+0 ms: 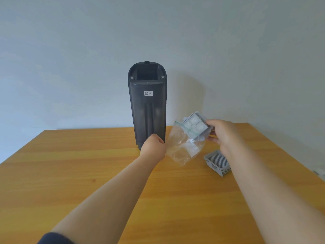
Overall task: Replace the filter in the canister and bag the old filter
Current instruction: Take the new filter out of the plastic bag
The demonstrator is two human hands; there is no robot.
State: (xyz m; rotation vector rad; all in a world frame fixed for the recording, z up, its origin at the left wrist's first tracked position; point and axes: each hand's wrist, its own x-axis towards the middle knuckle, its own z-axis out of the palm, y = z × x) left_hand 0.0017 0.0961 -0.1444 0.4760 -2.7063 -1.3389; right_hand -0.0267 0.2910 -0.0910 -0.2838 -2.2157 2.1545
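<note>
Two bare forearms; left hand [153,147] and right hand [224,133] ungloved; dark sleeve [54,238] edge at 7 o'clock.

A wooden tabletop [88,173] with light grain fills the foreground, set against a plain pale wall [70,50].

**Count of things on and over the table**

There is one dark canister [147,104], standing upright, with one white label [148,93] on its front. There are two grey filters: one filter in the bag's mouth [195,126] and one filter lying on the table [217,162]. There is one clear plastic bag [182,147]. There is one wooden table [105,173]. Two bare hands are in view, the left hand [153,147] and the right hand [222,133].
</note>
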